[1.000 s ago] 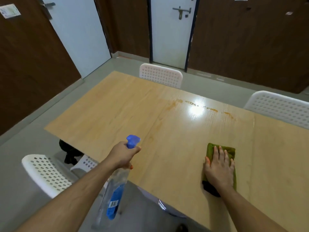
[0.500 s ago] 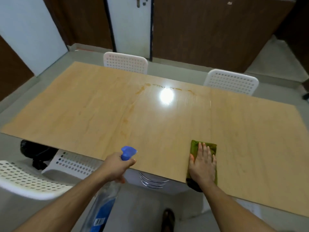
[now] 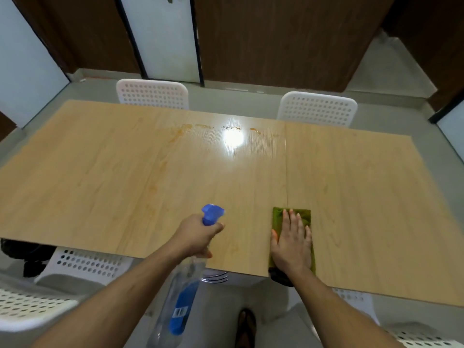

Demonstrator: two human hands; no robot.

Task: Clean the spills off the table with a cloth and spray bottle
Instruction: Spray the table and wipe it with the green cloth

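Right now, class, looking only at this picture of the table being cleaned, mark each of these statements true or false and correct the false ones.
1. The left hand grips the spray bottle by its neck. True.
2. The right hand is lifted clear of the green cloth. False: it lies flat on the cloth, pressing it to the table.
3. Orange spills lie near the far edge of the table. True.
4. The cloth sits right on top of those far spills. False: it lies at the near edge, apart from them.
5. Two white chairs stand at the far side. True.
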